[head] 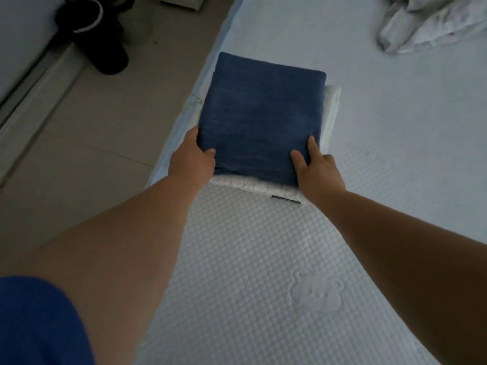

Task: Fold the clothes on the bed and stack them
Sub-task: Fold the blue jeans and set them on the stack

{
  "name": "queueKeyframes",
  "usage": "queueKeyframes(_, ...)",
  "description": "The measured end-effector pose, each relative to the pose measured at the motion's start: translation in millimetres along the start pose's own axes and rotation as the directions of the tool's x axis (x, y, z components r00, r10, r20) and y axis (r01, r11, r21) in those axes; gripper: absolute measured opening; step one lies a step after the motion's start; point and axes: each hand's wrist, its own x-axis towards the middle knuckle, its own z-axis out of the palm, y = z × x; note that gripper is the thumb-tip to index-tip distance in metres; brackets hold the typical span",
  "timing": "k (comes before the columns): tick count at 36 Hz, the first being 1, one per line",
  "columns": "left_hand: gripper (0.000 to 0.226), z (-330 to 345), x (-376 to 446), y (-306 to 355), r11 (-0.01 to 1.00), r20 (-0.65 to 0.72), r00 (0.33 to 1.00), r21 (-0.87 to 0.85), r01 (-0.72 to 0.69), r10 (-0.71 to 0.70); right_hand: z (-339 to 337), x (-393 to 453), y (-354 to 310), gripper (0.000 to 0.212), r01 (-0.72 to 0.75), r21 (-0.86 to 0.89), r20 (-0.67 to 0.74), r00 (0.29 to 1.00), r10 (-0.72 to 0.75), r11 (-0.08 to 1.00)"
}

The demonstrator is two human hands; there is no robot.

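A folded dark blue cloth [261, 117] lies in the middle of the frame, on top of a folded white garment [332, 101] whose edges show along its right and lower sides. This stack of 2 sits on the bed [263, 259], close to the bed's left edge. The left hand [192, 159] holds the lower left corner of the blue cloth, thumb on top and the other fingers hidden under or beside the edge. The right hand [319, 167] rests at the lower right corner with 2 fingers stretched flat on the blue cloth, its grip loose and not curled around anything. A crumpled white garment [427, 22] lies at the upper right of the frame, well apart from the stack. At the upper left, a black object [105, 48] stands on the floor [92, 133] beside the bed. A blue sleeve [34, 322] fills the lower left corner.
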Motion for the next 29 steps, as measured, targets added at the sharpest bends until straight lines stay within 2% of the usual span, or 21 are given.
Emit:
queueKeyframes(5,0.062,-5,-13,14,0.986,-0.067,0.987,0.063,0.153,-0.149,-11,-24,3,0.068,-0.014,0.161,0.038,0.999,0.008,0.987)
queueKeyframes(8,0.065,-3,-40,14,0.980,-0.070,0.977,-0.004,0.200,-0.200,-13,-60,29,0.063,0.015,0.256,-0.019,1.000,-0.011,0.966)
queueKeyframes(11,0.068,-2,-77,15,0.964,-0.041,0.964,-0.049,0.262,-0.264,-17,-104,68,0.057,-0.018,0.272,-0.008,1.000,0.021,0.962)
queueKeyframes(13,0.061,3,-106,20,0.956,0.039,0.956,0.029,0.291,-0.292,-22,-133,98,0.052,-0.070,0.274,0.001,0.997,0.073,0.959)
queueKeyframes(15,0.048,14,-141,30,0.956,0.180,0.940,0.103,0.275,-0.290,-31,-162,130,0.047,-0.154,0.271,0.018,0.988,0.155,0.950)
queueKeyframes(20,0.027,50,-236,58,0.954,0.390,0.871,0.081,0.289,-0.297,-67,-223,197,0.035,-0.362,0.246,0.089,0.932,0.351,0.899)
queueKeyframes(25,0.025,103,-313,104,0.964,0.550,0.792,0.137,0.229,-0.266,-124,-261,262,0.029,-0.423,0.232,0.084,0.906,0.416,0.876)
queueKeyframes(29,0.022,162,-350,145,0.978,0.575,0.792,0.156,0.140,-0.205,-152,-262,327,0.031,-0.411,0.224,0.059,0.911,0.408,0.884)
